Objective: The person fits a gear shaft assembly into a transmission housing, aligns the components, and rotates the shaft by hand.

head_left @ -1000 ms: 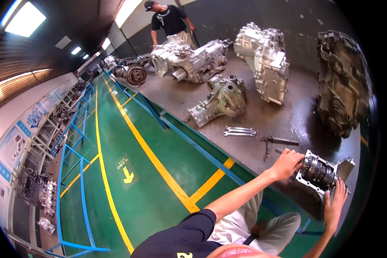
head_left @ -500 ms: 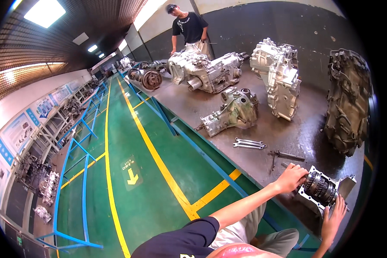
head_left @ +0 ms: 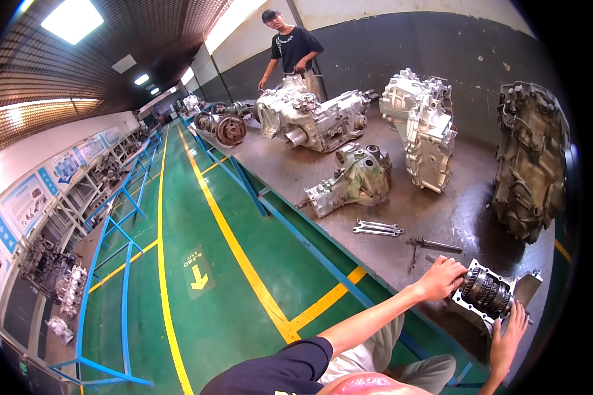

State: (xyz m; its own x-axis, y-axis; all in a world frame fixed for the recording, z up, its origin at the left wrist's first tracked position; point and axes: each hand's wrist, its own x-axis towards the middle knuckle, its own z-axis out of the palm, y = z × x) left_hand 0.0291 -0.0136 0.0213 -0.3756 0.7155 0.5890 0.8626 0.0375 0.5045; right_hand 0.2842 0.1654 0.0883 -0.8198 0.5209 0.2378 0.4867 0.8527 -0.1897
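Observation:
An opened gearbox lies on the metal bench at the lower right, its pale housing rim around a stack of dark gears. My left hand is closed at the gearbox's left end, fingers curled over it; exactly which part they grip is hidden. Against the near right end of the gears rests my right hand, its fingers stretched out along the housing edge. A thin metal rod and a T-shaped tool lie just beyond my left hand.
Several wrenches lie on the bench. Behind them stand a differential-like casing, a large transmission, a silver casing and a dark casing. Another person stands across the bench. Blue railings edge the green walkway.
The view has shifted slightly, so the bench items sit a little lower and further left. Both hands stay at the gearbox. The person across the bench has shifted posture a little.

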